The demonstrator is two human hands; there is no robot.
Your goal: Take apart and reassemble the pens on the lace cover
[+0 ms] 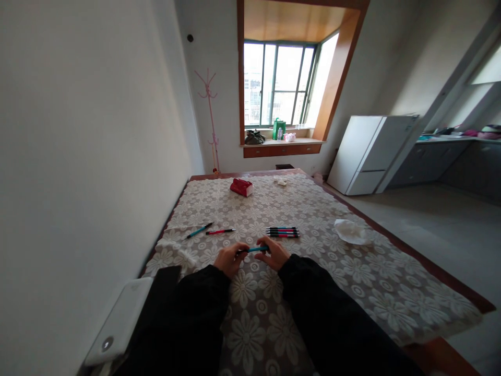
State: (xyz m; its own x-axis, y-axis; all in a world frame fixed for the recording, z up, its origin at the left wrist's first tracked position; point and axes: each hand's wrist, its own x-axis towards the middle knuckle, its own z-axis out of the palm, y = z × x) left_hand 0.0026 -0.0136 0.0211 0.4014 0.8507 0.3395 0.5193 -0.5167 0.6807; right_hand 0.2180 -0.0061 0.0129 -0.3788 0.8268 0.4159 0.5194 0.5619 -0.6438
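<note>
A teal pen (256,249) is held level between both hands, just above the table (352,271) with its floral lace cloth. My left hand (230,258) pinches the pen's left end and my right hand (277,253) pinches its right end. Both sleeves are black. Just beyond my right hand lies a neat row of several pens (282,232). To the left lie another teal pen (199,230) and a red pen (219,231), apart from each other.
A crumpled white tissue (351,232) lies at the right. A red box (241,187) and a small white object (281,180) sit at the far end. A white device (121,321) rests at the near left edge. The wall runs along the left; a white fridge (370,154) stands beyond.
</note>
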